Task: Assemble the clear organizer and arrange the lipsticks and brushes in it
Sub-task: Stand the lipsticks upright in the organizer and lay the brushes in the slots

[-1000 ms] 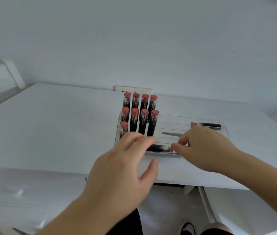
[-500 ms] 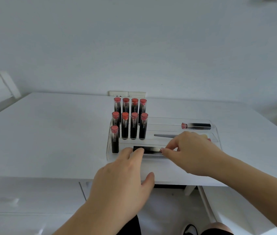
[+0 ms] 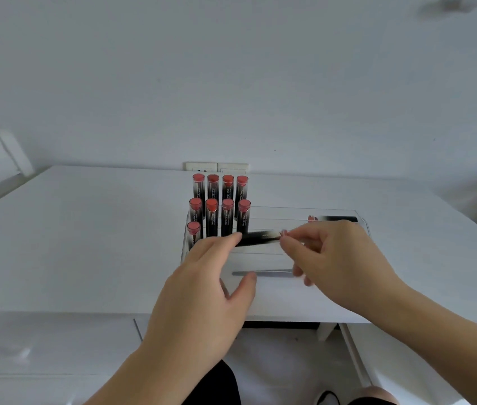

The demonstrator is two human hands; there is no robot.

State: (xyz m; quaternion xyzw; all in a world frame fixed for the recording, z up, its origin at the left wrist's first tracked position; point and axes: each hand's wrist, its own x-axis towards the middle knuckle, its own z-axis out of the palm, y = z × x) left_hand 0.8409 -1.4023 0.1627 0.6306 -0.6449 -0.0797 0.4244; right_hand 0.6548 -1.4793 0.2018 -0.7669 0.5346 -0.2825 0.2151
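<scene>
A clear organizer (image 3: 275, 213) sits on the white table (image 3: 85, 244). Several black lipsticks with coral tops (image 3: 219, 206) stand upright in its left slots. A black lipstick (image 3: 256, 238) lies level above the organizer's front; my right hand (image 3: 330, 258) pinches its right end and my left hand (image 3: 202, 290) touches its left end with straight fingers. Another lipstick (image 3: 335, 219) lies flat at the back right of the organizer. A thin grey brush (image 3: 263, 273) lies in the front part, partly behind my right hand.
A white wall socket (image 3: 216, 166) sits behind the organizer at the table's back edge. White drawers (image 3: 41, 346) are below the table on the left. My legs and a shoe (image 3: 326, 399) show under the table edge.
The lying lipstick has been lifted from the front of the organizer and now hangs level between my two hands. The grey brush, earlier farther back, now shows at the front.
</scene>
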